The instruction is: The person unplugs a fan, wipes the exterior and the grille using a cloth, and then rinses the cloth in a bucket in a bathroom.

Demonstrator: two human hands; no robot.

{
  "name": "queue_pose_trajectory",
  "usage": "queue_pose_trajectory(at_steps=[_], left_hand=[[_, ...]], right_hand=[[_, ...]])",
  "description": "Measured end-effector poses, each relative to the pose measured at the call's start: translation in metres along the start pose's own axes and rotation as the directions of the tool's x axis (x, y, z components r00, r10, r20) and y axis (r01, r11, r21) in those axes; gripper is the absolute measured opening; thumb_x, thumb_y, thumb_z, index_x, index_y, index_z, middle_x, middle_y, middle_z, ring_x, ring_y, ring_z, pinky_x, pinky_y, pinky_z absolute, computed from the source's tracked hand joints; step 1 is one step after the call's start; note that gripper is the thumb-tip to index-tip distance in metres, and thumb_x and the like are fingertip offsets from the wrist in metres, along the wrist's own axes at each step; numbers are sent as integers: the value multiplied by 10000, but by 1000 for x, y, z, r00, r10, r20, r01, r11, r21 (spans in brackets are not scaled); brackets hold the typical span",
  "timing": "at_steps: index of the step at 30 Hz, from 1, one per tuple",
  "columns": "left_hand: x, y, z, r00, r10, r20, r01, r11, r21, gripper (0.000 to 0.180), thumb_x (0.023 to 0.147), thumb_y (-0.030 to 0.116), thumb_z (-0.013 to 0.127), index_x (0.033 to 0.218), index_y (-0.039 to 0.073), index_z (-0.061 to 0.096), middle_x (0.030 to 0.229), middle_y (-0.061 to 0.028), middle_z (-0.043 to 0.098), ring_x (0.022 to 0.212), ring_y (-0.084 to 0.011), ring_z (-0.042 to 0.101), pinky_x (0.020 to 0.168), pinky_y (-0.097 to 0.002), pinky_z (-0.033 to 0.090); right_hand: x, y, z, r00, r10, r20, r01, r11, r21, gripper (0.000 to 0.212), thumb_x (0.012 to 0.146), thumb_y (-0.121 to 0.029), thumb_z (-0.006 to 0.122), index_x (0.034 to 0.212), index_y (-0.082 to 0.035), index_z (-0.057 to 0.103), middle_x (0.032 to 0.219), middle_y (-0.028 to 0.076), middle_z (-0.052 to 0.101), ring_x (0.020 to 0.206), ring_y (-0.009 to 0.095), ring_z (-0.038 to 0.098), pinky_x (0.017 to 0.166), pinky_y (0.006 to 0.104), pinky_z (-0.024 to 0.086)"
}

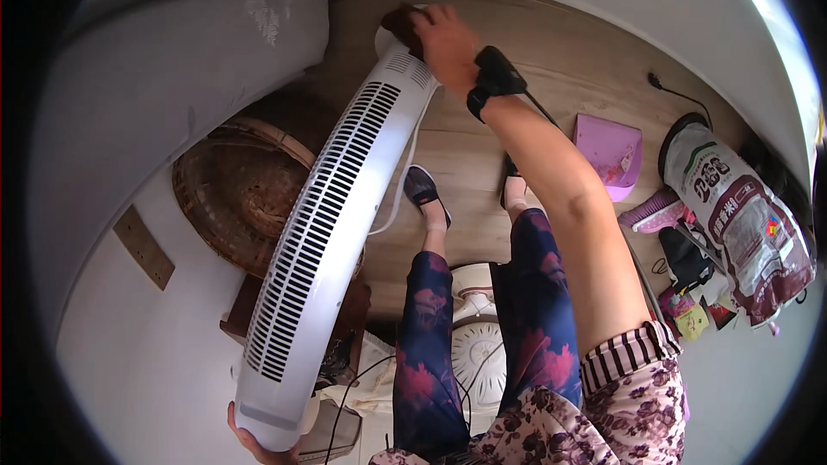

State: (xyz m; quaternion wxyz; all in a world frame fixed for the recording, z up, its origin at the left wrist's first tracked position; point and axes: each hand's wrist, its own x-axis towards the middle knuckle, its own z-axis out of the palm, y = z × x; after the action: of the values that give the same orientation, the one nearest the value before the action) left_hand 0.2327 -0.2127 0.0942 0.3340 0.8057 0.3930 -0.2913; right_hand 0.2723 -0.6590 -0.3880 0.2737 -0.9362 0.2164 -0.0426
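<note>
In the head view, a long white fan [320, 207] was held on a slant above the wood floor [491, 133]. Its low end was seen near the person, and its other end was pointed at the far edge of the floor. Whether the floor was touched by that far end could not be told.

The low end was cupped by the left hand [254, 449], with the fingers bent around it and partly hidden. A brown cloth [399, 26] was held under the bent fingers of the right hand [448, 45] and was pressed on the far end of the fan. A black band [500, 82] was worn on the right wrist. A white cord [405, 176] was seen hanging beside the fan.

A round woven basket [215, 181] was partly covered by the fan, toward the left edge of the floor. Toward the right edge, a pink dustpan [603, 145] was seen, with a big white and dark red bag [743, 220] near it.
</note>
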Motion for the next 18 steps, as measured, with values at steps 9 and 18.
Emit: queue_pose_trajectory(at_steps=[9, 18], left_hand=[[17, -27, -39, 960, 50, -275, -80, 992, -99, 784, 693, 476, 669, 1303, 86, 367, 1259, -187, 442, 1109, -370, 438, 871, -524, 396], [11, -24, -20, 966, 197, 165, -235, 937, 257, 625, 851, 558, 342, 1351, 195, 251, 1363, -85, 313, 1225, -312, 356, 976, -520, 332]], right_hand=[[-19, 31, 16, 953, -59, 296, 225, 793, -566, 525, 764, -117, 534, 1272, -41, 427, 1037, 63, 483, 938, 215, 487, 712, 389, 452], [-80, 29, 55, 849, 265, 457, 117, 749, -652, 364, 741, -85, 560, 1085, 35, 574, 971, 135, 513, 882, 278, 502, 578, 389, 427]])
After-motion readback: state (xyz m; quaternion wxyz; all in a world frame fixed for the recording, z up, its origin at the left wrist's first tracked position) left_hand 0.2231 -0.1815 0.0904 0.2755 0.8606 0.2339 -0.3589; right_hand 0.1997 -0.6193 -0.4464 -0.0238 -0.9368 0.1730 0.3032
